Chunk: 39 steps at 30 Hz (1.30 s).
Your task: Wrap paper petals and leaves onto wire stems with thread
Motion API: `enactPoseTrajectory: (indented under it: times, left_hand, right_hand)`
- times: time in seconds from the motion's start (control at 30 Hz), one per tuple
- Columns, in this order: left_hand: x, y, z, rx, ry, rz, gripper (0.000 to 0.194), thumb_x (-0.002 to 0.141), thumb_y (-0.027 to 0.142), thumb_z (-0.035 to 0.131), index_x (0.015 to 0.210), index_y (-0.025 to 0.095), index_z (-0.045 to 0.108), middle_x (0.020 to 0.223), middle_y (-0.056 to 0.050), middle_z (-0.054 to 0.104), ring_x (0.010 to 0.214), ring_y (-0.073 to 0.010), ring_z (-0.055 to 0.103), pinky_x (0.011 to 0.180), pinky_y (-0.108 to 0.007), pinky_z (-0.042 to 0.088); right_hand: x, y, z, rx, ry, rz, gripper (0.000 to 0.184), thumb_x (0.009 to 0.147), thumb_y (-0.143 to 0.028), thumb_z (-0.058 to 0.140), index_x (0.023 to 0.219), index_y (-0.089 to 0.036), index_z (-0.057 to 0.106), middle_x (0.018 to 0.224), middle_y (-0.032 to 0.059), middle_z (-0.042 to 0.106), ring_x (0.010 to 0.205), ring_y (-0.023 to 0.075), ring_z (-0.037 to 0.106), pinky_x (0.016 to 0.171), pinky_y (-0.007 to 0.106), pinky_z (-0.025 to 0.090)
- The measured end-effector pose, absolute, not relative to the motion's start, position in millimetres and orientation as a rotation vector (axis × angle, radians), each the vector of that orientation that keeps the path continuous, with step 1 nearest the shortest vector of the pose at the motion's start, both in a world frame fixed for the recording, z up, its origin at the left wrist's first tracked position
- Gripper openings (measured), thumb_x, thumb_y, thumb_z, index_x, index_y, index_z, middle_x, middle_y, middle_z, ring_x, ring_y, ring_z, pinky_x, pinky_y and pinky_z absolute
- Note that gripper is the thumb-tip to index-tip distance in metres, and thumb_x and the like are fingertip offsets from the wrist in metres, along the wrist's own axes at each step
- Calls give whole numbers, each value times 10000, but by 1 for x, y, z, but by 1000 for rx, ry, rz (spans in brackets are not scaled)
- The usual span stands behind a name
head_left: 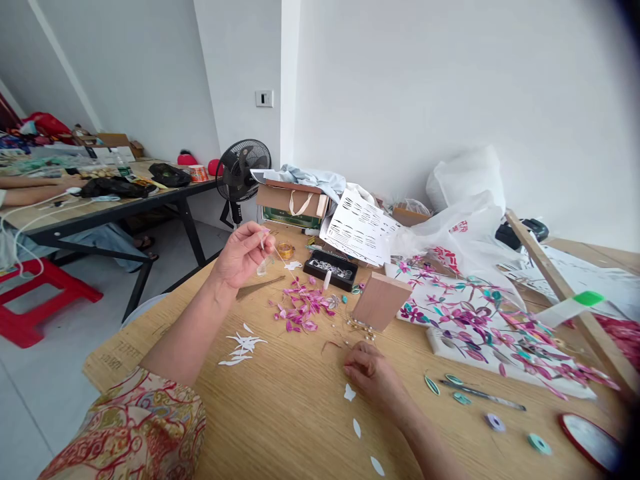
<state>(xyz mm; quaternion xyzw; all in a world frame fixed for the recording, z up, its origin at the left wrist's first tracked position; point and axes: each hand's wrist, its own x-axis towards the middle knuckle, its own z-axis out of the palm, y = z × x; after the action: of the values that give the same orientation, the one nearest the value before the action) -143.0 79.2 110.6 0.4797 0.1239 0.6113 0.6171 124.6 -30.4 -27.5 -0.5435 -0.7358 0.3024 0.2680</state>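
My left hand (243, 255) is raised above the table, thumb and fingers pinched on a small pale pink petal (264, 236). A thin pale thread (286, 268) runs from that hand down towards a heap of pink-purple petals (305, 303). My right hand (373, 373) rests low over the tabletop with its fingers curled; anything inside them is hidden. Beside it lies a short reddish thread (331, 345), and small pearly beads (367, 330) are just beyond. A white paper cutout (349, 392) lies by its fingers. White leaf-shaped cutouts (243, 347) are scattered below my left forearm.
An upright wooden block (381, 300) and a black tray (330, 269) stand at mid-table. Right are a wrapped panel of purple flowers (465, 293), a pen (485, 395) and thread spools (495, 422). A fan (245, 170) stands behind. Another person's arms (35, 187) rest on the left table.
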Motion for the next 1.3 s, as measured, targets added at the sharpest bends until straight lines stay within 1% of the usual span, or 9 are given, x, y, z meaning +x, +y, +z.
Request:
enactPoseTrajectory:
  times: [0.13, 0.27, 0.37, 0.57, 0.7, 0.83, 1.0, 1.13, 1.3]
  left_hand:
    - [-147, 79, 116, 1095, 309, 1425, 87, 632, 113, 664, 661, 135, 584, 623, 21, 528, 618, -64, 515, 548, -151, 435]
    - [-146, 74, 119, 1071, 308, 1433, 78, 644, 108, 648, 643, 139, 576, 614, 26, 520, 611, -63, 516, 547, -153, 438]
    - [-139, 68, 117, 1081, 300, 1394, 77, 641, 108, 648, 653, 141, 580, 622, 24, 523, 599, -66, 515, 544, -162, 438]
    - [-113, 58, 102, 1104, 311, 1186, 65, 666, 131, 638, 660, 138, 574, 615, 13, 533, 596, -72, 517, 562, -173, 435]
    - [-96, 56, 92, 1082, 320, 1100, 67, 676, 141, 632, 657, 134, 569, 607, 10, 534, 592, -72, 515, 568, -174, 440]
    - [-88, 55, 89, 1064, 327, 1097, 60, 674, 124, 628, 662, 135, 571, 600, 7, 539, 591, -75, 515, 560, -169, 443]
    - [-89, 52, 88, 1065, 358, 1097, 61, 671, 122, 630, 653, 132, 573, 583, 7, 542, 580, -69, 515, 552, -155, 434]
    - [-92, 52, 85, 1051, 385, 1097, 73, 648, 131, 650, 652, 132, 577, 591, 3, 551, 581, -75, 518, 554, -165, 438]
    - [-95, 53, 82, 1037, 404, 1097, 68, 651, 131, 648, 650, 133, 580, 586, 1, 551, 586, -74, 514, 560, -163, 438]
  right_hand:
    - [123, -40, -27, -1529, -2034, 749, 104, 705, -173, 476, 648, -208, 556, 742, 14, 502, 655, 147, 483, 589, 265, 351]
    - [125, -51, -21, -1570, -2049, 706, 179, 771, -181, 381, 658, -208, 518, 758, 21, 509, 646, 138, 501, 584, 255, 370]
    - [137, -62, -15, -1651, -1987, 629, 192, 781, -182, 348, 659, -214, 493, 747, 27, 520, 653, 148, 511, 589, 262, 379]
    - [184, -89, -14, -1792, -1781, 537, 154, 758, -229, 383, 652, -215, 494, 696, 32, 532, 619, 166, 498, 578, 285, 369]
    - [206, -102, -19, -1826, -1591, 573, 117, 716, -243, 419, 665, -218, 521, 640, 4, 522, 569, 157, 463, 542, 274, 343]
    - [217, -108, -24, -1842, -1429, 621, 97, 678, -232, 430, 659, -218, 523, 559, -23, 475, 525, 145, 428, 510, 259, 323]
    - [223, -109, -27, -1857, -1403, 588, 111, 649, -221, 406, 654, -204, 515, 605, -5, 506, 610, 168, 477, 558, 272, 356]
    - [224, -108, -27, -1886, -1431, 557, 107, 622, -190, 377, 629, -202, 483, 600, -7, 482, 578, 155, 459, 517, 253, 349]
    - [225, -109, -26, -1949, -1517, 490, 74, 588, -162, 383, 570, -207, 439, 578, -14, 453, 538, 146, 436, 501, 254, 323]
